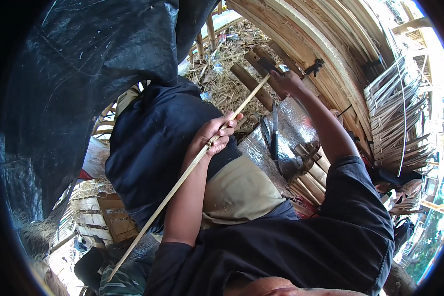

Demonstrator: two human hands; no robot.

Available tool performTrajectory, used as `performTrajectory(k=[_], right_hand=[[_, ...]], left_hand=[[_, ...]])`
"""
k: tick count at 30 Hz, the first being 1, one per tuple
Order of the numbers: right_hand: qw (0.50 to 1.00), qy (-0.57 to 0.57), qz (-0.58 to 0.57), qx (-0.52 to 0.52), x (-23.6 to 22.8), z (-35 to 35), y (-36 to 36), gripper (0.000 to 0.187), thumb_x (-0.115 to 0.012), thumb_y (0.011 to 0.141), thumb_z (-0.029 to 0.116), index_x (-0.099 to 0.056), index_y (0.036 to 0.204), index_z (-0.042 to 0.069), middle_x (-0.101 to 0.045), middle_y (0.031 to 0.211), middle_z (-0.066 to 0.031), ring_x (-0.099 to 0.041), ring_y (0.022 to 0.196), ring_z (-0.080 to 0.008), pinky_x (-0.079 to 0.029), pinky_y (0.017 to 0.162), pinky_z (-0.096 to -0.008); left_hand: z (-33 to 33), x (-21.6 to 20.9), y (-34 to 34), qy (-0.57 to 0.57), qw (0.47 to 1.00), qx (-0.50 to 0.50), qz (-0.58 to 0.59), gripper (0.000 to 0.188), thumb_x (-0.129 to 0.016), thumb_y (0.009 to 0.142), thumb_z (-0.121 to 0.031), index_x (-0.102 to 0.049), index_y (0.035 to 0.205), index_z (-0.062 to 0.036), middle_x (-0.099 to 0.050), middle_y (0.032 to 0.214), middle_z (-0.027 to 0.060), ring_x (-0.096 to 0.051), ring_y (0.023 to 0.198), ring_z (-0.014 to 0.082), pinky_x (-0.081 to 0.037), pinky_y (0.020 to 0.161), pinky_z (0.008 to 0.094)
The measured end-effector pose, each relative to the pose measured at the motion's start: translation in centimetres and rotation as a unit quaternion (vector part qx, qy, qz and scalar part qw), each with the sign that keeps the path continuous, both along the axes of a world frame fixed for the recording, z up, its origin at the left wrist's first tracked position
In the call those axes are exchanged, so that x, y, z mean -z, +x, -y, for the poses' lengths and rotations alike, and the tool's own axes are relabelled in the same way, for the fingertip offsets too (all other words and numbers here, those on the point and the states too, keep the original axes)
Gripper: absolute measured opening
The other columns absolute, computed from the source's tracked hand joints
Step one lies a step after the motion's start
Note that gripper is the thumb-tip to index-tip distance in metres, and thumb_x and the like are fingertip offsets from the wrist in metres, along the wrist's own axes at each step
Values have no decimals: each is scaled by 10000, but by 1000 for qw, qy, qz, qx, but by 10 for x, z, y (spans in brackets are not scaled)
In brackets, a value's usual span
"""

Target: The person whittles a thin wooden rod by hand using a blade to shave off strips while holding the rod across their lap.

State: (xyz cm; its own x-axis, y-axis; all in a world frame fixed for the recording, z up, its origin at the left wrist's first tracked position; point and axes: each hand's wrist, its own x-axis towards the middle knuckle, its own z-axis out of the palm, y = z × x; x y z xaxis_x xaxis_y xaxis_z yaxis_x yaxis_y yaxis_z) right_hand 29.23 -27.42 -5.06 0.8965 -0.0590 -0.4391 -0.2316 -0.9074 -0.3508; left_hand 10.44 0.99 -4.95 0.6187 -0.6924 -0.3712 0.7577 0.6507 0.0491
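My left hand [216, 134] is closed round a long, thin bamboo strip [175, 188], which slants from the lower left up to the right across my lap. Beyond it, my right hand [289, 83] is closed at the strip's far end, over dark upright wooden slats [251, 79]. Something dark and flat lies by its fingers; what exactly they grip is too small to make out. Nearer to me than the slats, a long-bladed knife [275, 130] lies on a shiny silvery sheet [293, 130].
Stacked bamboo lengths [325, 34] curve along the far right, beside a bundle of dried leaf strips [397, 118]. Shavings [222, 69] litter the ground ahead. A black plastic sheet [93, 64] hangs at the left. Cut bamboo pieces [315, 172] lie by my right side.
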Motion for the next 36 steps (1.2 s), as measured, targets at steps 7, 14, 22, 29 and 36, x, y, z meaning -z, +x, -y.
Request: performTrajectory(k=[7, 14, 22, 29, 36], right_hand=[[999, 7, -42, 17, -4, 3, -3, 750, -554, 895, 687, -572, 658, -24, -598, 571, -141, -635, 495, -247, -530, 470, -381], [990, 127, -54, 19, -5, -7, -31, 676, -481, 972, 606, -645, 794, -25, -583, 545, -110, -614, 462, -222, -523, 459, -377], [997, 42, -68, -4, -22, -13, -23, 566, -463, 999, 556, -691, 1157, 62, -619, 649, -90, -627, 546, -189, -556, 546, -366], [996, 77, -18, 30, -20, -4, -33, 589, -509, 970, 551, -686, 1143, 17, -634, 690, -132, -605, 517, -199, -520, 492, -364], [994, 24, -102, 34, -7, -10, -33, 675, -449, 950, 664, -683, 1092, 47, -596, 630, -99, -584, 513, -196, -537, 515, -361]], left_hand=[[3, -1, 2, 43, 999, -7, -4, 273, -486, 1037, -231, -502, 1173, 6, -481, 707, -44, -418, 399, 3, -410, 255, 168], [-2, 6, -2, 33, 999, 4, 41, 284, -469, 1046, -240, -496, 1177, 11, -473, 709, -46, -429, 420, 4, -401, 259, 165], [0, 11, 2, -36, 998, -24, -48, 328, -468, 1050, -235, -467, 1203, 55, -465, 709, -26, -417, 428, 12, -375, 264, 176], [-5, 15, -2, -14, 999, 24, 39, 301, -424, 1065, -234, -476, 1224, 17, -451, 687, -49, -420, 415, 10, -380, 274, 166], [-2, 7, 1, 54, 998, 27, 7, 298, -446, 1057, -278, -506, 1204, -26, -449, 684, -74, -386, 391, -4, -339, 260, 160]])
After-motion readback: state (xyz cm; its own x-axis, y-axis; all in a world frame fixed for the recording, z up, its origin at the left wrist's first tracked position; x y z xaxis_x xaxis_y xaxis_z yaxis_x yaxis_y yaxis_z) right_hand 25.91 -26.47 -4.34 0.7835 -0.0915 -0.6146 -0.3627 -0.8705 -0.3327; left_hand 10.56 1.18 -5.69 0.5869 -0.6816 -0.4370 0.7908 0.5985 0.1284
